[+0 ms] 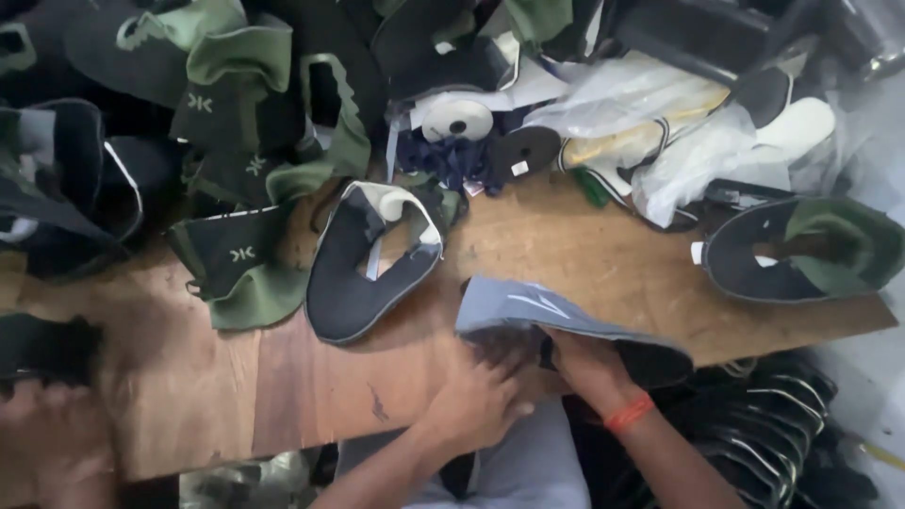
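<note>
Looking down on a wooden board (584, 254) used as a bench, we see two bare hands meeting at its near edge over a grey and black shoe upper (556, 320). The left hand (481, 396) lies palm down with its fingers loosely curled, the fingertips tucked under the near rim of the shoe upper; motion blur hides how firmly they press. The right hand (589, 363), marked by an orange wristband (630, 412), closes around the dark underside of the same piece, thumb and fingers gripping it from below. The shoe upper rests at the board's near edge, overhanging it slightly; its long axis runs from left to right and dips a little toward the right, with the grey face turned up and the black end pointing right.

Farther onto the board from the hands, a black upper with a white lining (372, 264) lies open. To its left sits a heap of green and black uppers (240, 188). At the board's right end lies a black and green upper (801, 247). Along the board's far edge we see clear plastic bags (660, 132) holding pale pieces, though we cannot tell what these are. Below the board's near right corner, a stack of black uppers (773, 424) stands.
</note>
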